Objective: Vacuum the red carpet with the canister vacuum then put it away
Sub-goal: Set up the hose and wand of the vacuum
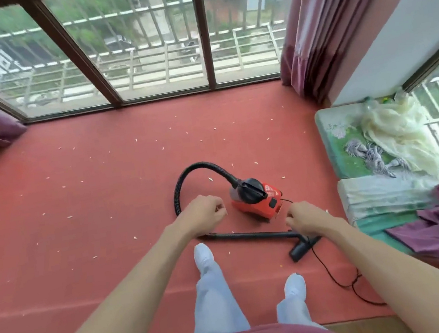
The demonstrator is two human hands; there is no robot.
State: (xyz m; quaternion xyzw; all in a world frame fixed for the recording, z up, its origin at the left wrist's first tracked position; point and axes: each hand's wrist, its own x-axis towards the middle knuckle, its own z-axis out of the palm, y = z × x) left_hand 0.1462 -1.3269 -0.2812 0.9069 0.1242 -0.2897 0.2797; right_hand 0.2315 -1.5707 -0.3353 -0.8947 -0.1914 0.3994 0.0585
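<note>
Vac (256,199) sits on red carpet (96,183) near frame centre, just beyond your hands. Hose (198,165) loops out at vac's 10 o'clock and runs back under your left hand (205,213). Wand (250,236) lies flat at vac's 6, nozzle (303,249) at its 5. Cord (332,277) leaves vac's rear toward your right hand (307,217), then trails to 5 o'clock. Left grip: fingers loosely curled, nothing in them. Right grip: fingers curled right at cord, can't tell if pinching. White scraps (210,179) dot carpet, mostly 9 to 12. Window (203,27) at 12.
</note>
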